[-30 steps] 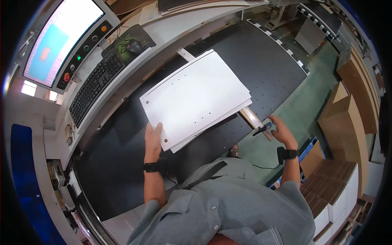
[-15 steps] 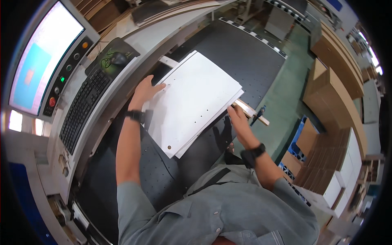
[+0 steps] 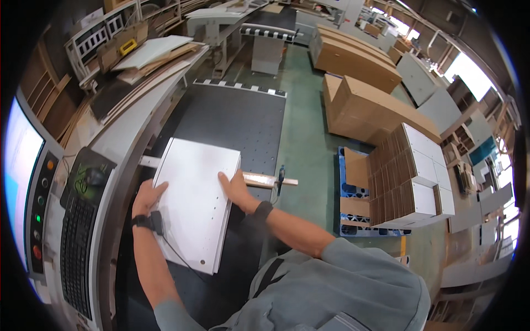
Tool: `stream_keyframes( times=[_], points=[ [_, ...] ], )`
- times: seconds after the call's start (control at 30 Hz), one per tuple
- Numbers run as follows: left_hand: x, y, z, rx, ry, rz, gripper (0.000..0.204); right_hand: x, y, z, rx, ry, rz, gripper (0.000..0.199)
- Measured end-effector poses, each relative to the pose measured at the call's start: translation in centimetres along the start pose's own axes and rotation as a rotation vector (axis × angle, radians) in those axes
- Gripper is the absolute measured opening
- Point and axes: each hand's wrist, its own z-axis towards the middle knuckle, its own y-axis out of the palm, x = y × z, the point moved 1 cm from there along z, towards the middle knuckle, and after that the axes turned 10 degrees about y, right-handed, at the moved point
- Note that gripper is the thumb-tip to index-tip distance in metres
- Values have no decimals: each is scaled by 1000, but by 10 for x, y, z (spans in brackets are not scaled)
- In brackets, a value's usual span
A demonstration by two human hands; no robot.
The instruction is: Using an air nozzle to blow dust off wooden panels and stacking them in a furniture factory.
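Note:
A stack of white drilled panels lies on the dark machine bed. My left hand grips the stack's left edge, fingers curled over it. My right hand lies flat on the right edge of the top panel, fingers spread. A wooden guide strip crosses the bed under the stack and sticks out to the right, where a small dark tool lies at its end.
At left a control console carries a keyboard, coloured buttons and a lit screen. Boards pile up at upper left. On the green floor at right stand cardboard sheets and white panels on a blue pallet.
The panel stack has turned and slid toward the console side. My left hand moved from its far corner to its left edge; my right hand came onto the top panel's right edge.

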Motion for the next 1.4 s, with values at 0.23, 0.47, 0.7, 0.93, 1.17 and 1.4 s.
stream_keyframes(
  times=[0.23, 0.47, 0.7, 0.93, 1.17, 1.4],
  points=[
    [10, -1, -2, 10, 2, -7, 47, 4, 11, -7, 65, 15, 86, 70],
    [-13, -25, -12, -81, -58, -63, 57, -4, -34, -50, -335, 237, 514, 59],
    [-65, -56, -88, -323, -194, -34, 73, -6, -26, -138, -678, 707, 226, 104],
    [-64, -46, -94, -360, -273, -128, 57, -15, -12, -147, -740, 642, 318, 112],
    [-67, -44, -88, -374, -237, -37, 58, -5, -10, -139, -731, 605, 257, 108],
    [-71, -31, -173, 614, -167, -155, 73, -71, -165, -112, -1089, 408, 50, 87]
  ],
)
